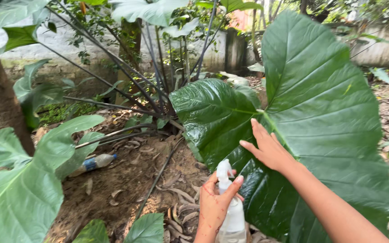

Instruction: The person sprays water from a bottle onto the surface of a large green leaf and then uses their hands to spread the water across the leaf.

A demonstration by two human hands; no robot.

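Left hand point(214, 204) grasping white spray bottle point(231, 211) upright at lower centre, right hand point(269, 148) released, fingers flat on large wet green leaf point(320, 117), discarded plastic bottle point(96, 163) on soil at left

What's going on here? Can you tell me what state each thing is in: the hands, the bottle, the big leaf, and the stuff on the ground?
Left hand: closed around the spray bottle's neck.
Right hand: open, flat on the big leaf.
Spray bottle: upright, held, clear.
Big leaf: whole, glossy, wet-looking near the hands.
Plastic bottle: lying on its side on the soil.
Soil: bare, strewn with dry leaves.
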